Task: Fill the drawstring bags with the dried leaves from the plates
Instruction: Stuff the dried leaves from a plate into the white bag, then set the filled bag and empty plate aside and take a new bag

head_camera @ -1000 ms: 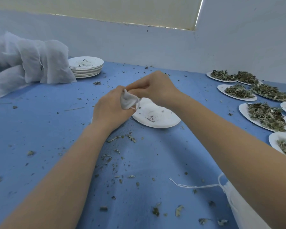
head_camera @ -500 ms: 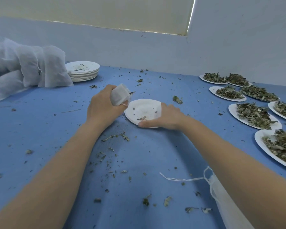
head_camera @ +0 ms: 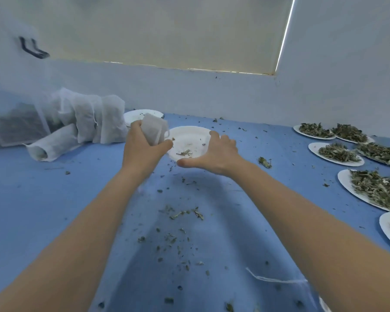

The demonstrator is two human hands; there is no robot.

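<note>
My left hand [head_camera: 142,149] grips a small white drawstring bag [head_camera: 154,129] and holds it up above the blue table. My right hand [head_camera: 214,152] holds a white plate [head_camera: 187,137] by its right rim, thumb under the near edge; only a few leaf crumbs lie on that plate. Both are raised toward the far left of the table. Several plates heaped with dried leaves [head_camera: 338,152] line the right side. A drawstring [head_camera: 270,279] of another bag trails out at the lower right, by my right forearm.
A pile of white filled bags [head_camera: 86,118] lies at the far left by the wall. A stack of used plates [head_camera: 135,114] sits behind my left hand. Loose leaf bits [head_camera: 185,213] are scattered over the blue table [head_camera: 43,199].
My right hand let go of the bag's string, took the near-bare plate and lifted it up and away. My left hand carried the bag up and to the far left.
</note>
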